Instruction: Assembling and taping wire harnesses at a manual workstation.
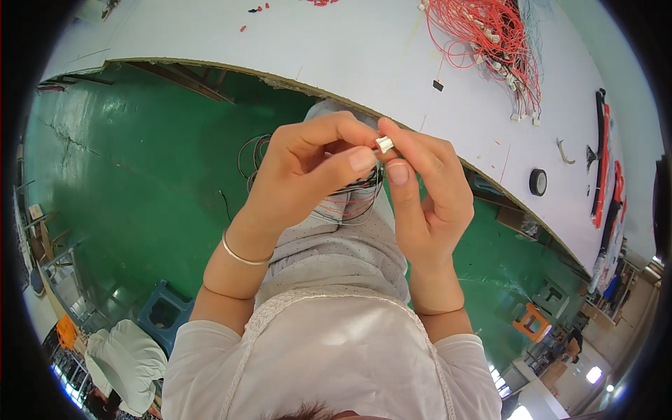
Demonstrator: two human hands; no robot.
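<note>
Above my lap, close to the table's edge, both my hands meet at a small white plug connector (384, 144). My right hand (434, 185) pinches it between thumb and fingers. At its left end a bit of red shows, apparently wire, where the thumb and forefinger of my left hand (301, 164) are closed. My fingers hide most of what lies between them. A loose bundle of thin black, red and white wires (353, 203) hangs below my hands over my lap; whether it joins the connector cannot be made out.
On the white table (350, 42) lie a heap of red wires (486, 31) with white connectors, a black tape roll (537, 182), a small black piece (437, 86) and red-and-black bundles (602, 161). A blue stool (165, 315) and orange stool (532, 322) stand on the green floor.
</note>
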